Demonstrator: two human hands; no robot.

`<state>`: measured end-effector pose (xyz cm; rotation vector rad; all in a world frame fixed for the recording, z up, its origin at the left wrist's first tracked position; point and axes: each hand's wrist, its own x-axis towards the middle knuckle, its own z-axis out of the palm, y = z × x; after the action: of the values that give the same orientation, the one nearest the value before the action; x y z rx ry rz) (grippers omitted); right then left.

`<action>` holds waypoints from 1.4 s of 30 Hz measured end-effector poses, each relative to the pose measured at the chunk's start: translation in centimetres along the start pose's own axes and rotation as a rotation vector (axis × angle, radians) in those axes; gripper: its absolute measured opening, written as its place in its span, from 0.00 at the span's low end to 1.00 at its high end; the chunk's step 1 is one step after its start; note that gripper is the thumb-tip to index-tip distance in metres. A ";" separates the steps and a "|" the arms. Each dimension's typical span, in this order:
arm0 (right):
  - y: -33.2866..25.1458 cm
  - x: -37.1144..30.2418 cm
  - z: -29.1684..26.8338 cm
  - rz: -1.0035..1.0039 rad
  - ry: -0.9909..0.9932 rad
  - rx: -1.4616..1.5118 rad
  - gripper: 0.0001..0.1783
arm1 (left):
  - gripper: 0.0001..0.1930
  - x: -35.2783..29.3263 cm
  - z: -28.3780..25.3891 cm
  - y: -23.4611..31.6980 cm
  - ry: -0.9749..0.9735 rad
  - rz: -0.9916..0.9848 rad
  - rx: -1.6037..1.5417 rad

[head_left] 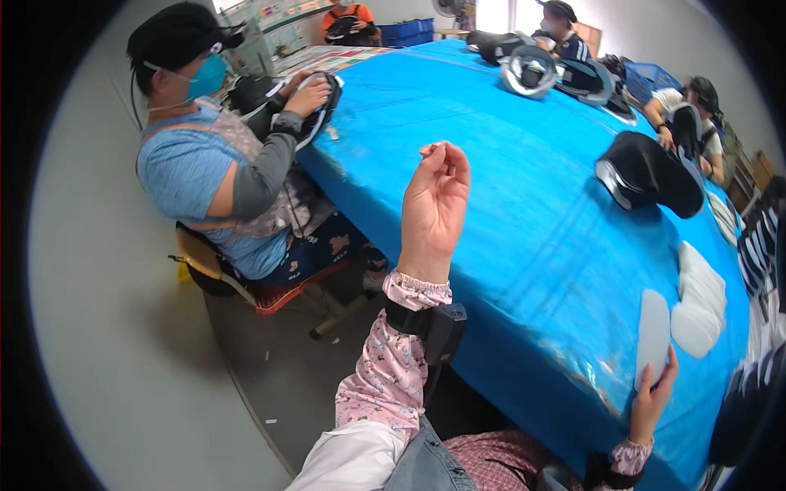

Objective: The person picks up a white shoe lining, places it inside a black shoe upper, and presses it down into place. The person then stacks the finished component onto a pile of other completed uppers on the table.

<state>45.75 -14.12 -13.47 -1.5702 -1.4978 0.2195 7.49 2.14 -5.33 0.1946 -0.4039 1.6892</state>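
My left hand is raised over the near left edge of the blue-covered table, palm toward me. Its fingers curl in and press against the thumb; whatever they may pinch is too small to make out. At the lower right, my right hand grips the lower end of a thin white curved insert, held upright near the table's front edge. Beside it lies a fanned stack of similar white inserts. Farther back on the table rests a black cap with a silvery inner band.
A co-worker sits at the left edge, handling a black cap. Others work at the far end and right side. Several caps are piled at the back. Dark, white-striped items crowd the right edge. A blue crate stands behind.
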 end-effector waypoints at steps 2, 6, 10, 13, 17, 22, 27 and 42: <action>-0.1 0.1 0.1 0.066 -0.010 0.048 0.24 | 0.07 0.8 -0.3 2.2 0.042 0.070 0.007; 0.9 0.2 -0.3 0.058 -0.005 -0.020 0.24 | 0.08 2.2 -0.9 4.8 0.082 0.157 -0.005; 1.3 0.4 -0.3 0.063 -0.016 -0.041 0.24 | 0.08 2.9 -1.5 6.5 0.088 0.201 -0.013; 1.5 0.6 -0.1 0.068 -0.008 -0.054 0.24 | 0.07 3.3 -2.2 7.3 0.121 0.216 -0.001; 1.3 0.9 0.0 0.079 -0.002 -0.097 0.24 | 0.07 3.6 -2.4 8.0 0.101 0.244 0.019; 1.5 0.4 -0.9 0.032 0.004 -0.158 0.24 | 0.06 3.5 -2.3 7.4 0.089 0.267 0.035; -4.0 0.4 -0.4 0.126 -0.049 -0.347 0.25 | 0.07 2.5 -2.9 6.1 0.114 0.259 0.051; -4.0 0.5 -0.5 0.176 -0.087 -0.166 0.29 | 0.06 2.0 -0.5 0.7 0.107 0.128 0.115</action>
<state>43.49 -14.60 -10.16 -1.8490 -1.4758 0.2725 6.50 4.11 -5.18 0.1646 -0.2437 1.8419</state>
